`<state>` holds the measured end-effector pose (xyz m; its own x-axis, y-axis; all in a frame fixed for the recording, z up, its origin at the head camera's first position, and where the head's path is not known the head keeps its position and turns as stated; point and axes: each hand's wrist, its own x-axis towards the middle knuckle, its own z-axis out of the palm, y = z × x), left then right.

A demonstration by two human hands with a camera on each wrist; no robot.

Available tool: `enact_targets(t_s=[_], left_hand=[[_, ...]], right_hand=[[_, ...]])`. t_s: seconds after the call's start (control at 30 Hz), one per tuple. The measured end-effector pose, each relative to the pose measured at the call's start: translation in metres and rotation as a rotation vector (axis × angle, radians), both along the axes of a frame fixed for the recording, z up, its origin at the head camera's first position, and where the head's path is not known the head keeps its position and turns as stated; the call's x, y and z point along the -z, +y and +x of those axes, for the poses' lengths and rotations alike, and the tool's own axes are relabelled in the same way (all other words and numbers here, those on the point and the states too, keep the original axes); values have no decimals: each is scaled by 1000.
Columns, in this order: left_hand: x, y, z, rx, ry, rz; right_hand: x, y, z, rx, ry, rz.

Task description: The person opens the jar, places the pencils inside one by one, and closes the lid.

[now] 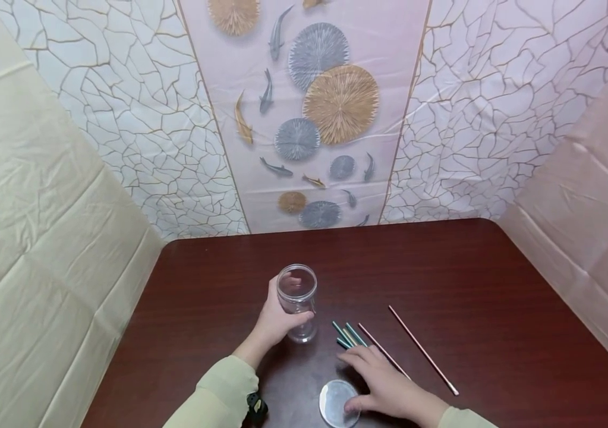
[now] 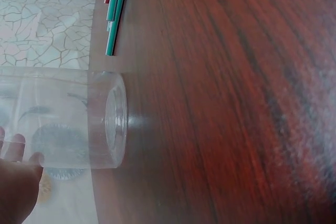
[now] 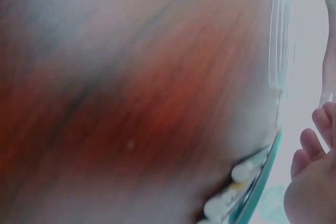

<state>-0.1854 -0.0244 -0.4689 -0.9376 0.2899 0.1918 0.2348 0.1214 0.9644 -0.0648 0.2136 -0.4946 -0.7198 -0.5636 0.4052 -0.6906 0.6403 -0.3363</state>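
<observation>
My left hand (image 1: 277,315) grips a clear cylindrical jar (image 1: 302,330) from its left side, fingers behind and thumb in front. The jar is uncapped and upright; whether its base touches the table I cannot tell. In the left wrist view, the jar's clear base (image 2: 116,124) shows beyond part of that hand. My right hand (image 1: 384,380) is spread over a bunch of thin green and gold straw-like sticks (image 1: 354,334), partly hiding them. Under its thumb lies a round clear lid (image 1: 331,404). White round stick ends (image 3: 242,171) show in the right wrist view.
Two long pink sticks lie farther right: one beside the bunch (image 1: 381,349), the other stick (image 1: 424,351) apart from it. The dark red wooden table (image 1: 218,267) meets a patterned cloth backdrop (image 1: 314,178). A black device (image 1: 255,407) sits by the left sleeve.
</observation>
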Motion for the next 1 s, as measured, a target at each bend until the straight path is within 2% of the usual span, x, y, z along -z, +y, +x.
enact_targets(t_s=[0.2,0.33,0.43,0.53,0.73,0.9,1.0], left_hand=[[1,0,1,-10,28,15],[0,1,1,-7,31,28],[0,1,2,-1,33,32],[0,1,2,1,38,29],[1,0,3,3,43,24],[0,1,3,-6,39,15],[-6,2,6,2,29,22]], right_hand=[[0,14,-11,108,67,-99],[2,27,-19,182,112,-128],[4,37,-22,248,111,-143],[4,46,-25,327,83,-146],[8,63,-30,474,-38,-159],[10,73,-34,518,-134,-138],[11,77,-35,531,-172,-113]])
